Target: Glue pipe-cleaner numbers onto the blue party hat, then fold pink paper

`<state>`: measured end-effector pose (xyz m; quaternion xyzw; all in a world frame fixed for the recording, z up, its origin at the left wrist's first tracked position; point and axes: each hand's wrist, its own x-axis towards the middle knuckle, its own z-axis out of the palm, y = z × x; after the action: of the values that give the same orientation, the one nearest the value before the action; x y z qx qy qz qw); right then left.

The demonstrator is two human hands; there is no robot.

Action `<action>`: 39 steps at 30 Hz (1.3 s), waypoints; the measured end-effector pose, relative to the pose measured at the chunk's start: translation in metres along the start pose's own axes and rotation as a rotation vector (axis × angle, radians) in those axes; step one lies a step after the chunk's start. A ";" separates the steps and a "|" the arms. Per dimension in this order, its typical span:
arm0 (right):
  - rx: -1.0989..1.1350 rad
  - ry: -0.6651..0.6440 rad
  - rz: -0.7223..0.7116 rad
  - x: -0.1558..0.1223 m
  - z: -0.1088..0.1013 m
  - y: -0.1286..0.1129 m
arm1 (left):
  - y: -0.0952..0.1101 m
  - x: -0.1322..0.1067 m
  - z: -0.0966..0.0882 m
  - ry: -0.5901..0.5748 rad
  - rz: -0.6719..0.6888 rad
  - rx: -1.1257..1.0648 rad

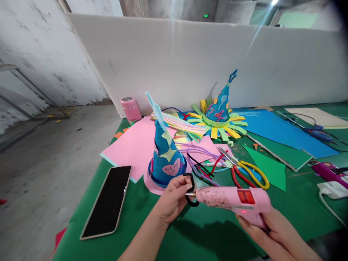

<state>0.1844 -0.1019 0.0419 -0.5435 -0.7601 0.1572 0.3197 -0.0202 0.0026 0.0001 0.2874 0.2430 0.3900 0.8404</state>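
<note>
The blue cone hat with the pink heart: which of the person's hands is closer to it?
Left. The left hand is just below the blue cone hat, pinching a black loop. The right hand is farther right, gripping the pink glue gun.

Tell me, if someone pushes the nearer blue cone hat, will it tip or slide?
The nearer blue cone hat looks like thin paper, so probably light and easy to crush. Tall and narrow-topped, it may tip, though its wide base on the pink paper could let it slide instead.

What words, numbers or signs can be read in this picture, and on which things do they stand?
Pink heart on the near blue cone hat: handwriting, too small to read.
Far cone hat: a pink "4".
Green sign on the back wall: too blurred to read.
</note>
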 end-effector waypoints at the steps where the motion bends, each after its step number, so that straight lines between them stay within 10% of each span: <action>1: 0.010 0.010 0.009 -0.001 0.000 0.000 | 0.000 0.000 0.000 -0.007 0.004 0.000; 39: 0.112 0.107 0.139 -0.003 0.002 -0.013 | 0.005 0.000 0.005 -0.127 0.058 -0.010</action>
<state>0.1746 -0.1094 0.0472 -0.5839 -0.6923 0.1921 0.3780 -0.0200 0.0040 0.0071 0.3142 0.1786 0.3965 0.8439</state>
